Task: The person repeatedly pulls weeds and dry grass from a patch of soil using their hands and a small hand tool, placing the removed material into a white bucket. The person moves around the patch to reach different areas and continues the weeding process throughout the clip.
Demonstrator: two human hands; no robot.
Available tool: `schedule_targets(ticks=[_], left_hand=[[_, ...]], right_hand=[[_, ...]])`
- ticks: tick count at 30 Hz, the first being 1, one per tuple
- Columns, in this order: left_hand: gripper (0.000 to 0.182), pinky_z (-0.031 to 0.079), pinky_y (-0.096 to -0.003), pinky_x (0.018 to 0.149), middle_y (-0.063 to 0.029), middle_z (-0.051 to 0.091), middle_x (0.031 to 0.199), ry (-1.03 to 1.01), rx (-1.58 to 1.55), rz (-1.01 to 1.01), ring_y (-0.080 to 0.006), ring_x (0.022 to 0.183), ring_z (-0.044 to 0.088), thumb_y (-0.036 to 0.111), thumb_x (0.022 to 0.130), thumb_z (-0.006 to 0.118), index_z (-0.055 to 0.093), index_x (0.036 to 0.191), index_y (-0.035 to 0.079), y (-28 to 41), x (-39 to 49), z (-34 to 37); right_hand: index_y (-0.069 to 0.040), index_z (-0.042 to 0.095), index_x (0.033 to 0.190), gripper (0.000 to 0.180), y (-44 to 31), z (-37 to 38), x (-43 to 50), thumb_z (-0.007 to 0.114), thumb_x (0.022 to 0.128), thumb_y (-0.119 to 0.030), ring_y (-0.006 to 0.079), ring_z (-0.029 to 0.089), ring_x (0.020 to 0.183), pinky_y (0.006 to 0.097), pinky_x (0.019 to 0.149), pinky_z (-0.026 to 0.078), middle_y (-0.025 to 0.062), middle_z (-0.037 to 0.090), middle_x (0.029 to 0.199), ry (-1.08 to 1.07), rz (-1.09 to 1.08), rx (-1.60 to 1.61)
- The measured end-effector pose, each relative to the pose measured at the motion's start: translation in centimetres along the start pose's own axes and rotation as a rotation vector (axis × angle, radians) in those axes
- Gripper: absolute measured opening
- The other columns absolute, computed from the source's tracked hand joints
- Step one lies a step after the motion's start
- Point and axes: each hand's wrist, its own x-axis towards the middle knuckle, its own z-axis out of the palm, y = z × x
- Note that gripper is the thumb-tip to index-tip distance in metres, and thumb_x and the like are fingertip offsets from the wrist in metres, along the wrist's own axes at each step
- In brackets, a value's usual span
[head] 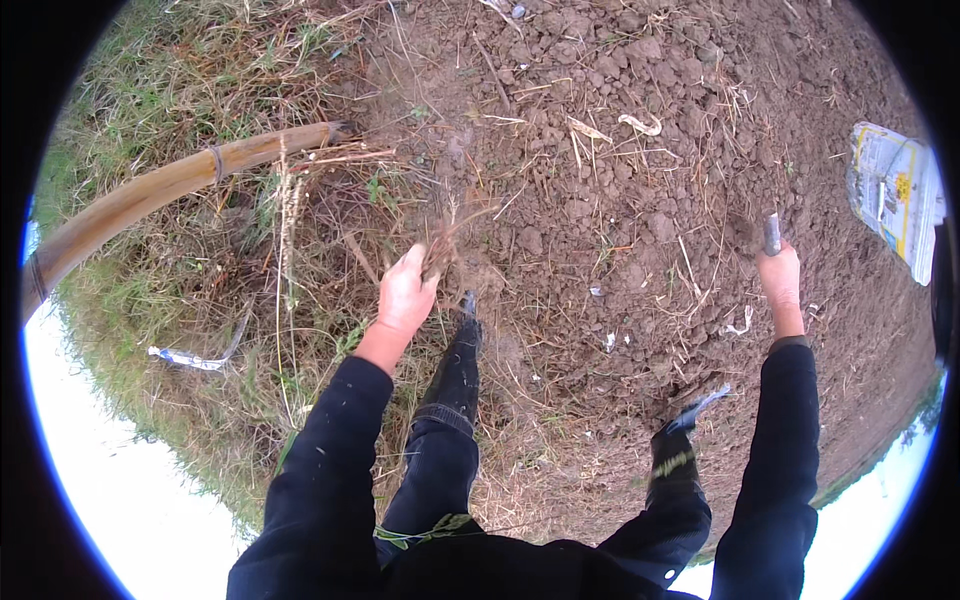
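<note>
My left hand (409, 289), on the left in the head view, is closed on a small bunch of dry stalks (444, 251) with brown, root-like ends, partly blurred. It is above the line where grass meets bare soil, near my left boot (469, 307). Out to the right, my right hand (778, 274) grips a short, greyish cylindrical handle (772, 234) over brown, cloddy soil (660, 225). What the handle belongs to cannot be told.
A bamboo pole (187, 174) slants across the dry grass (225, 277) at the left. A white and yellow sack or container (896, 191) is at the far right. My right boot (701, 409) is on the soil, among straw and white scraps. A strip of plastic (191, 358) lies in the grass.
</note>
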Motion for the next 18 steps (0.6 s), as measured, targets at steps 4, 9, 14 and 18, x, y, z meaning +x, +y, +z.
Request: schedule_targets(ticks=[4,9,14,18], left_hand=[[0.033,0.047,-0.0408,0.079,-0.0224,0.06,0.096,-0.002,-0.041,0.134,-0.0387,0.091,0.057,0.007,0.078,0.059,0.051,0.109,0.001,6.9,10.3,3.4],[0.029,0.047,-0.039,0.075,-0.0251,0.061,0.09,0.121,-0.221,-0.075,-0.0385,0.085,0.06,0.011,0.081,0.056,0.054,0.107,0.0,8.8,12.0,6.2],[0.021,0.047,-0.0272,0.07,-0.0081,0.062,0.084,0.003,-0.754,-0.371,-0.0144,0.076,0.059,0.006,0.087,0.052,0.055,0.107,-0.001,6.2,-4.1,5.6],[0.015,0.044,-0.0209,0.062,0.0008,0.058,0.083,-0.026,-0.742,-0.519,-0.0057,0.071,0.053,0.006,0.091,0.049,0.055,0.104,0.002,8.7,-10.5,-5.4]], right_hand=[[0.002,0.061,0.083,0.025,-0.3,-0.4,-0.3,0.063,0.074,-0.02,0.0297,0.06,0.064,0.0367,0.065,0.046,0.0184,0.062,0.07,-0.021,-0.009,0.038],[0.002,0.061,0.083,0.025,0.3,-0.8,0.0,0.063,0.073,-0.021,0.0289,0.059,0.062,0.0356,0.064,0.046,0.0175,0.061,0.068,0.004,-0.017,0.059],[0.0,0.062,0.088,0.029,2.0,0.2,0.8,0.064,0.073,-0.025,0.0309,0.062,0.07,0.0371,0.069,0.047,0.0186,0.064,0.075,-0.017,0.0,-0.034],[0.0,0.063,0.088,0.034,2.1,0.5,1.4,0.064,0.073,-0.031,0.0337,0.062,0.075,0.0388,0.072,0.047,0.0196,0.064,0.077,-0.048,0.003,-0.034]])
